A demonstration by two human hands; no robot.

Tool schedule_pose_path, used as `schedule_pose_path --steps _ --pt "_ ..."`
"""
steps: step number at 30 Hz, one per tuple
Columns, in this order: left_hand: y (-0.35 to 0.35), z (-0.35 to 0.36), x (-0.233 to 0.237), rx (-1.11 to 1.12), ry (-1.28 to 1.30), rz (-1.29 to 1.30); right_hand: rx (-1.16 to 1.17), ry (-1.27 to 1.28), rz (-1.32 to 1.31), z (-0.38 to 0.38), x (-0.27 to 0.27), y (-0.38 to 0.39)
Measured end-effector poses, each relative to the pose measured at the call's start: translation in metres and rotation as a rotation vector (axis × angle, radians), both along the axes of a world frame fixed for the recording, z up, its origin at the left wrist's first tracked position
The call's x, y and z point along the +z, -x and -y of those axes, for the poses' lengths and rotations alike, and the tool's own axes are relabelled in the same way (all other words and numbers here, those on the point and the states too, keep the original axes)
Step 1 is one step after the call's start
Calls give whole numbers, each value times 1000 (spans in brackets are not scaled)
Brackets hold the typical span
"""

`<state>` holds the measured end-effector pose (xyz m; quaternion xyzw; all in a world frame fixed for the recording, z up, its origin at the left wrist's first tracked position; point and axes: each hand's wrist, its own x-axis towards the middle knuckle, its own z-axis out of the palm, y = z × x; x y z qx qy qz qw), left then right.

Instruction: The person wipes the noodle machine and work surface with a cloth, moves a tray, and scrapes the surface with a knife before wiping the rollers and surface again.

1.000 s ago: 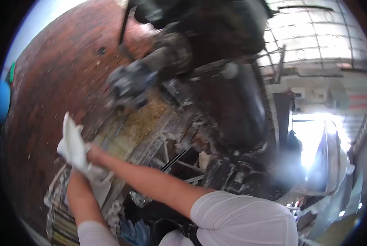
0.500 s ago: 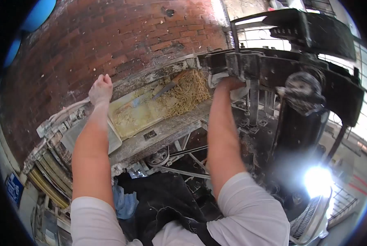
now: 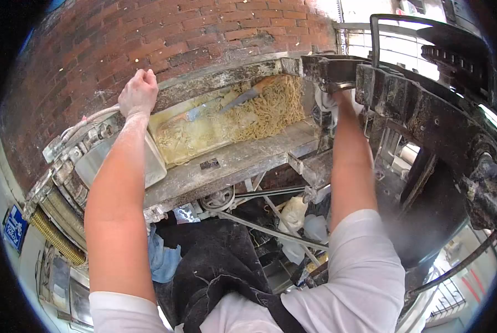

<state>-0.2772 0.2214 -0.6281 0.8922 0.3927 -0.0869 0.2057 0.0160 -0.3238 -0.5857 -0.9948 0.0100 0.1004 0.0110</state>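
Note:
My left hand [image 3: 138, 93], dusted with white powder, is closed in a loose fist over the far left edge of a pale yellow tray [image 3: 176, 136]. Whatever its curled fingers hold, if anything, is hidden. At the tray's right end, my right hand [image 3: 344, 99] reaches in beside the dark machine frame, bunched around a white cloth [image 3: 333, 117]; its fingers are mostly hidden. Noodle-like dough strands [image 3: 281, 108] heap up in the tray's right part. A flat-bladed tool [image 3: 241, 99] with a wooden-looking handle lies across them, near a small light-blue piece [image 3: 194, 113].
A dusty ledge [image 3: 231, 166] runs along the tray's near side. Heavy dark machinery [image 3: 426, 111] crowds the right. Below are a pulley [image 3: 218, 198] and belt, while ribbed hoses [image 3: 59, 236] stand at left. A brick floor [image 3: 176, 39] lies beyond.
The view has shifted, with the tray and machine appearing larger. My right hand stays by the machine frame with the white cloth; my left hand remains closed near the tray's edge.

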Motion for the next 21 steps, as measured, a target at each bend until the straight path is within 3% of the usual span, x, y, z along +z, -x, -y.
schedule_pose_path --steps 10,12,14,16,21 --pt "1 -7 -1 -3 53 -14 -41 500 47 52 -16 142" --pt "1 -7 -3 6 39 -18 -584 308 -23 38 0 130" --pt "1 -5 -2 6 29 -26 -750 139 352 24 9 119" --pt "-1 -5 0 8 26 -53 -581 9 682 59 -14 93" --pt "3 -1 4 10 58 -58 -532 -255 -37 123 -17 69"
